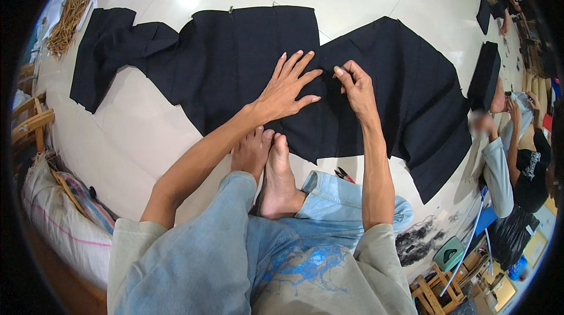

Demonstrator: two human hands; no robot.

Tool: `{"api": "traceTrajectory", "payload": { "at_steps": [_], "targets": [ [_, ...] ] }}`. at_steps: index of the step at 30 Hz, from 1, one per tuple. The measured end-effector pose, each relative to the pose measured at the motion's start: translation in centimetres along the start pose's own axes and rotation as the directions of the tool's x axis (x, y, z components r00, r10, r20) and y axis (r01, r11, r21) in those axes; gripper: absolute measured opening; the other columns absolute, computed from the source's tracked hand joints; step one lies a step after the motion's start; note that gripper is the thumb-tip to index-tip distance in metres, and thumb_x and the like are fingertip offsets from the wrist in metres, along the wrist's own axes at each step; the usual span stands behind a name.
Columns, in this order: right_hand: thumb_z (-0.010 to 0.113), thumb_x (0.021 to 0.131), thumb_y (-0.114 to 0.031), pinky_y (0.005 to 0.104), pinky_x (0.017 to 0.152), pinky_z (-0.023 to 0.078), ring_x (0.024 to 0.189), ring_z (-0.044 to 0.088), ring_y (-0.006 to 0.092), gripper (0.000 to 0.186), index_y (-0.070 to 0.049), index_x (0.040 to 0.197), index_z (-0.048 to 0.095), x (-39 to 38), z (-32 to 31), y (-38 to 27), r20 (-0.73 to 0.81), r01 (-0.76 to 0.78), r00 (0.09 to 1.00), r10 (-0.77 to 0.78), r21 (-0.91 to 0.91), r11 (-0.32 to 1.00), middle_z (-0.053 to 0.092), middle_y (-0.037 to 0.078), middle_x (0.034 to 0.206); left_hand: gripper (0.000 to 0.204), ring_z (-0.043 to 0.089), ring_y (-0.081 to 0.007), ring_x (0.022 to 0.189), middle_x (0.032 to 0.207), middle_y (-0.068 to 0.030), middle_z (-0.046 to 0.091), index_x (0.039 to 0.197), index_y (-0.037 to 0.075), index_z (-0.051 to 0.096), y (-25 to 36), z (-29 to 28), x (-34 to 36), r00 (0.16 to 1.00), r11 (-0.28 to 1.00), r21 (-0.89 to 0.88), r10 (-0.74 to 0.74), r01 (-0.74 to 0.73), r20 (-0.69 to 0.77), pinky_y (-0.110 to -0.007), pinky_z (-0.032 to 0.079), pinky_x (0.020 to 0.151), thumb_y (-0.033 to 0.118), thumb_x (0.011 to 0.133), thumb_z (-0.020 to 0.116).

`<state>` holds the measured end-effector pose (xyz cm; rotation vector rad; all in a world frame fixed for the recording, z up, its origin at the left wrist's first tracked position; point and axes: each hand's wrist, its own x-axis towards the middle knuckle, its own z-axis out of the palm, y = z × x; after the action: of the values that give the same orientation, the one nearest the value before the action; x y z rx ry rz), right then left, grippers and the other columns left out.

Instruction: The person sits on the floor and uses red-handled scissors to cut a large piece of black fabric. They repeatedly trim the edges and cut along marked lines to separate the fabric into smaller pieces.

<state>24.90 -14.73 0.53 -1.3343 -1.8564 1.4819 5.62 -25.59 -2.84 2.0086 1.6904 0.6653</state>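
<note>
Black fabric (235, 68), lightly creased, lies spread on the floor (132, 121) beyond the bare feet (279, 183), extending to both sides.

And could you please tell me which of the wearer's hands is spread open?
The left hand, splayed over the black cloth; the right hand instead has its fingers curled.

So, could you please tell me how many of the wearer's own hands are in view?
2: the left hand rests spread on the black cloth; the right hand, fingers curled, is over it.
</note>
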Motion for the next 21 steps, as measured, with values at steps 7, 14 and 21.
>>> {"api": "traceTrajectory", "payload": {
  "at_steps": [7, 14, 21],
  "targets": [
    [0.061, 0.101, -0.03, 0.0282, 0.057, 0.044, 0.063, 0.054, 0.011, 0.028, -0.002, 0.101, 0.067, -0.4, 0.7, -0.5, 0.022, -0.029, 0.999, 0.028, 0.041, 0.999, 0.065, 0.005, 0.078, 0.064, 0.018, -0.0362, 0.153, 0.165, -0.0153, 0.024, 0.149, 0.014, 0.048, -0.2, 0.3, -0.4, 1.0, 1.0, 0.004, 0.005, -0.005, -0.03, -0.059, 0.012, 0.125, 0.048, 0.096, 0.062],
    [0.066, 0.097, -0.031, 0.0283, 0.06, 0.045, 0.065, 0.056, 0.0108, 0.034, 0.001, 0.085, 0.071, -3.8, -4.5, -5.5, 0.202, -0.113, 0.963, 0.18, -0.303, 0.946, 0.063, 0.007, 0.071, 0.065, 0.024, -0.0316, 0.152, 0.164, -0.0122, 0.03, 0.153, 0.013, 0.042, -1.3, -0.1, -0.7, 0.999, 0.974, 0.228, -0.001, 0.013, -0.049, -0.052, 0.016, 0.125, 0.048, 0.1, 0.054],
    [0.062, 0.101, -0.025, 0.0298, 0.072, 0.048, 0.077, 0.058, 0.0127, 0.026, -0.001, 0.093, 0.062, -16.8, -20.6, -11.0, -0.131, -0.088, 0.988, 0.088, 0.007, 0.996, 0.062, 0.005, 0.083, 0.06, 0.033, -0.03, 0.148, 0.159, -0.011, 0.04, 0.15, 0.012, 0.047, -3.9, -2.6, 0.2, 0.984, 0.91, 0.411, 0.023, 0.051, -0.174, -0.052, 0.023, 0.122, 0.045, 0.101, 0.052]
  ]
}}
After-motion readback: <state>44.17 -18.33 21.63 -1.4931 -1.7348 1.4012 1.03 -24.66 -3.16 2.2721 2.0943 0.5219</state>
